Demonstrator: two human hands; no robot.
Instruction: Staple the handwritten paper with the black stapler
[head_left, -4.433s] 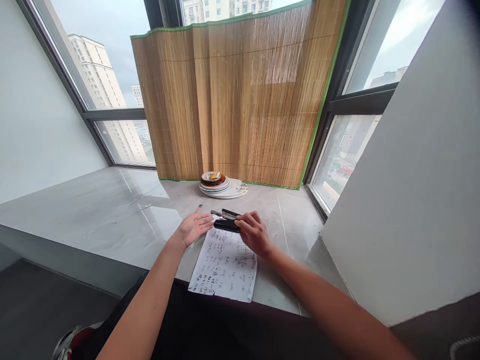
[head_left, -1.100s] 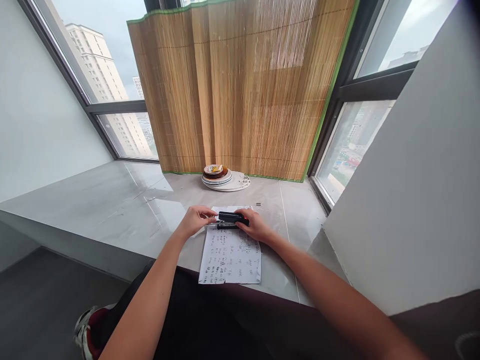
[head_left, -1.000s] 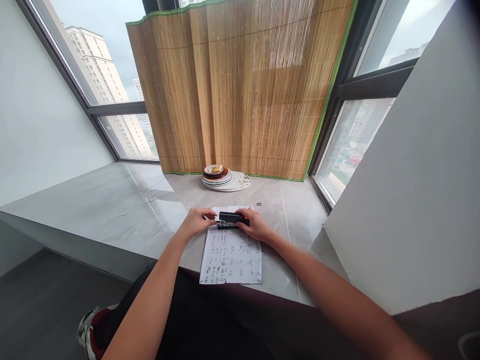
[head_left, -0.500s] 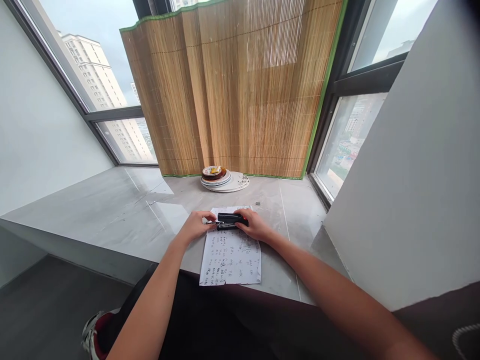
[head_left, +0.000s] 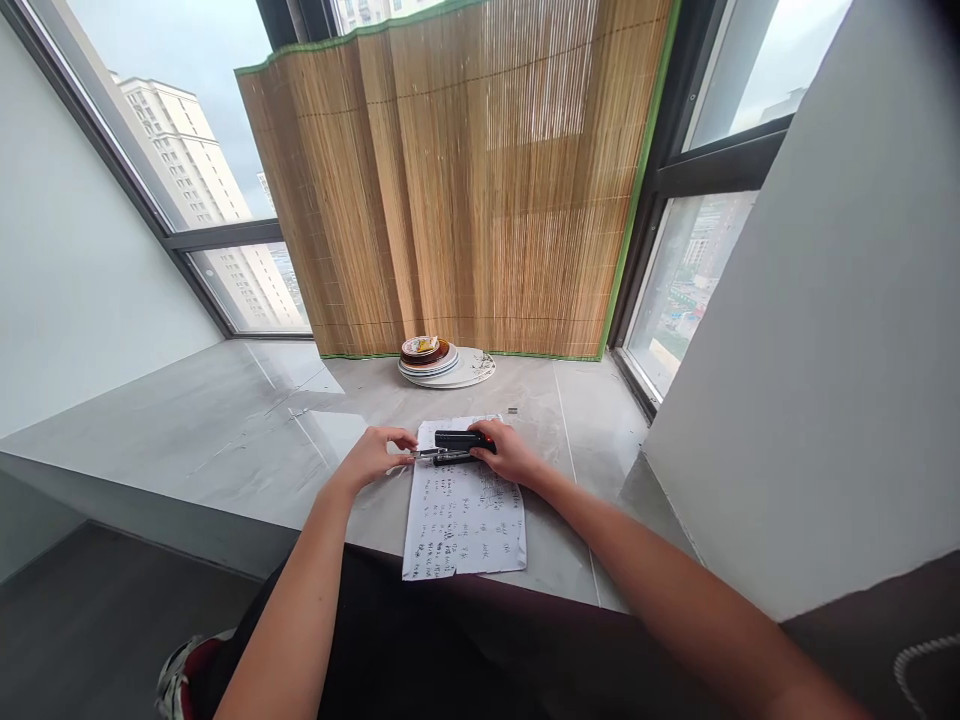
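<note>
Landmark = sheet of paper [head_left: 466,535], white, handwritten columns, lying on grey counter [head_left: 247,430], near edge ragged, at the counter's front edge. Black stapler [head_left: 456,440] is over the far part of the sheet, sideways, its top and bottom parts spread apart at the left end; can't tell if it touches the paper. Right hand [head_left: 504,450] grips the stapler's right end, fingers on top and thumb underneath, beside the sheet's far right part; red bit [head_left: 489,438] shows next to the fingers. Left hand [head_left: 379,456] is at the sheet's far left side, fingers curled, thumb and fingertips at the outer end of a thin metal part [head_left: 427,453] sticking out left from the stapler; too small to tell if it's pinched. Small dark strip [head_left: 512,410] lies just past the sheet's far right corner. Stacked small plates [head_left: 429,366], white and brown, with something yellow [head_left: 427,346] on top, stand well beyond the sheet's far edge, on an oval white plate [head_left: 476,368] that sticks out to the right. Bamboo blind [head_left: 465,200], green edged, stands behind the plates, farther from the sheet, windows around it. Shoe [head_left: 180,672] is below and well left of the sheet.
</note>
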